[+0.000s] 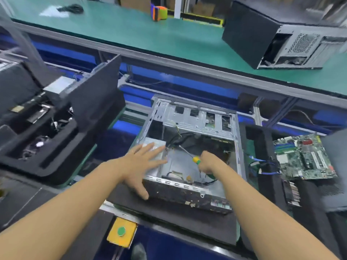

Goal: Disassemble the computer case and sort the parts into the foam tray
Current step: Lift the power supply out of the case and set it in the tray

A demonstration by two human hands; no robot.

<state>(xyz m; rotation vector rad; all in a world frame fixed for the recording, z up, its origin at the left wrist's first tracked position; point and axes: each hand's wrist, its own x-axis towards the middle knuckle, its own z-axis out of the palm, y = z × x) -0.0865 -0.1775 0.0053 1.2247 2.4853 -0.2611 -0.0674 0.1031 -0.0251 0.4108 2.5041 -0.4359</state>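
Observation:
An open metal computer case lies on a dark mat in front of me, with loose cables inside. My left hand rests flat, fingers spread, on the silver power supply at the case's left edge. My right hand is inside the case, closed around a screwdriver with a yellow-green handle; its shaft points up-left toward the power supply's corner. A black foam tray at the left holds several removed parts. A green motherboard lies on black foam at the right.
A second, closed computer case stands on the green bench at the back right. An orange tape dispenser sits farther back. A yellow box with a green button is at the near edge. An upright foam panel borders the left tray.

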